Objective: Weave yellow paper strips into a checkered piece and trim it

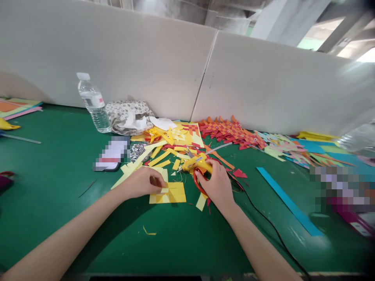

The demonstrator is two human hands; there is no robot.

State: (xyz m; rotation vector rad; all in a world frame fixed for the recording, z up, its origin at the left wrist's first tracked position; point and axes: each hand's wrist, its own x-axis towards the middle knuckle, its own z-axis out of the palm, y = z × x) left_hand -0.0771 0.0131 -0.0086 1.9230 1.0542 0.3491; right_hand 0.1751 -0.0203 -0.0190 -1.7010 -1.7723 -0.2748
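My left hand (144,182) rests on a woven yellow paper square (171,193) on the green table, its fingers pinched on a pale yellow strip at the square's left edge. My right hand (217,182) is wrapped round a yellow glue gun (195,162) whose nozzle points left, toward the loose strips. Red-handled scissors (198,184) lie under the right hand. The gun's black cord (263,218) trails to the lower right.
Loose yellow and red paper strips (164,156) litter the middle. A water bottle (93,103) and a patterned cloth bag (129,115) stand at the back by a white partition. Red-orange woven paper fish (231,130), a long blue strip (288,203) and coloured sheets lie to the right.
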